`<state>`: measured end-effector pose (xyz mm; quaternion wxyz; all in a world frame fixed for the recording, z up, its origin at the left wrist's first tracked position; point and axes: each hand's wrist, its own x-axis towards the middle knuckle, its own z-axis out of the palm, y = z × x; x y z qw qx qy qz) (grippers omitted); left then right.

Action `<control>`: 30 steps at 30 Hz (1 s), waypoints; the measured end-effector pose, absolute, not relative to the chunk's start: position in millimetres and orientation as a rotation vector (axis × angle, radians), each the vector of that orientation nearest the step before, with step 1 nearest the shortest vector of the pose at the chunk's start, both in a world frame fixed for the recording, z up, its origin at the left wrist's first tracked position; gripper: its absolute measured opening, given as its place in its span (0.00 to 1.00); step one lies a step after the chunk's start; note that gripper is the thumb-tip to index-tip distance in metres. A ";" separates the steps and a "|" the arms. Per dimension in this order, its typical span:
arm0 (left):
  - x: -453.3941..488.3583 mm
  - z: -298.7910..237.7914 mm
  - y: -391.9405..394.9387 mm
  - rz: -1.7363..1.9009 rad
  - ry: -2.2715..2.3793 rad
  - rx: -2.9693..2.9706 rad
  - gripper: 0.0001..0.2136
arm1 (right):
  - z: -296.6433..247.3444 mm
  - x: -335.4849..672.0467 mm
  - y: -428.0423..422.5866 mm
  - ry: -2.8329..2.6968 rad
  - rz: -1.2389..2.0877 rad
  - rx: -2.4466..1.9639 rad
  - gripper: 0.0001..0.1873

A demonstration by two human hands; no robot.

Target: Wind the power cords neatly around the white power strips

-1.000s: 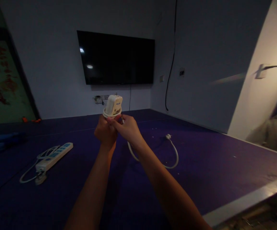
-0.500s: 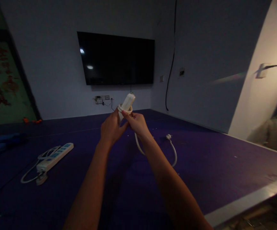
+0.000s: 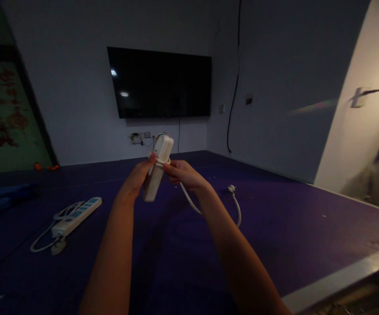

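Note:
A white power strip (image 3: 157, 178) is held tilted above the purple surface, its cord wound around the middle. My left hand (image 3: 136, 180) grips it from the left, thumb pressed on the wound cord. On the other side, my right hand (image 3: 186, 174) is closed, pinching the white cord (image 3: 189, 199) close to the strip. From there the cord drops behind my right forearm and comes out again beyond it, ending in a plug (image 3: 231, 188) on the surface. The far face of the strip is hidden.
Another white power strip (image 3: 77, 217) with blue sockets lies at left, its cord coiled beside it. Blue cloth (image 3: 5, 195) and orange bits (image 3: 46, 166) are farther back. A television (image 3: 163, 83) hangs on the wall. The purple surface (image 3: 274, 218) ends at a pale edge on the right.
The held power strip has turned and come lower, so more of its long side shows. My left hand has shifted left along it; the right hand stays at the cord.

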<state>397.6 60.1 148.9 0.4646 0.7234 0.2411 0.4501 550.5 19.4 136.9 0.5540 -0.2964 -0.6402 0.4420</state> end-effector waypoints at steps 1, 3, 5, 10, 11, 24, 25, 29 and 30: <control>397.9 148.7 59.6 1.119 0.601 1.755 0.32 | 136.8 547.8 19.0 -1.516 1.047 -0.706 0.24; 399.7 148.0 60.1 1.198 0.640 1.712 0.30 | 138.1 543.6 17.0 -1.501 1.050 -0.711 0.23; 402.8 146.8 61.6 1.293 0.658 1.666 0.29 | 140.8 540.9 13.7 -1.469 1.047 -0.727 0.23; 410.1 143.1 64.4 1.560 0.615 1.651 0.27 | 146.8 537.8 5.5 -1.372 0.948 -0.941 0.23; 411.2 142.3 64.7 1.617 0.616 1.653 0.27 | 147.3 536.7 4.7 -1.357 0.913 -0.975 0.23; 420.2 130.3 62.4 2.135 1.039 1.602 0.21 | 153.7 507.2 -7.6 -1.260 0.893 -0.944 0.13; 420.1 129.1 63.1 2.150 1.054 1.580 0.21 | 152.1 505.8 -6.6 -1.277 0.875 -0.948 0.13; 421.7 124.0 64.0 2.153 1.177 1.593 0.22 | 141.1 502.8 3.6 -1.319 0.666 -0.998 0.16; 422.8 122.8 63.3 2.139 1.198 1.648 0.22 | 138.3 502.8 6.5 -1.323 0.595 -1.020 0.17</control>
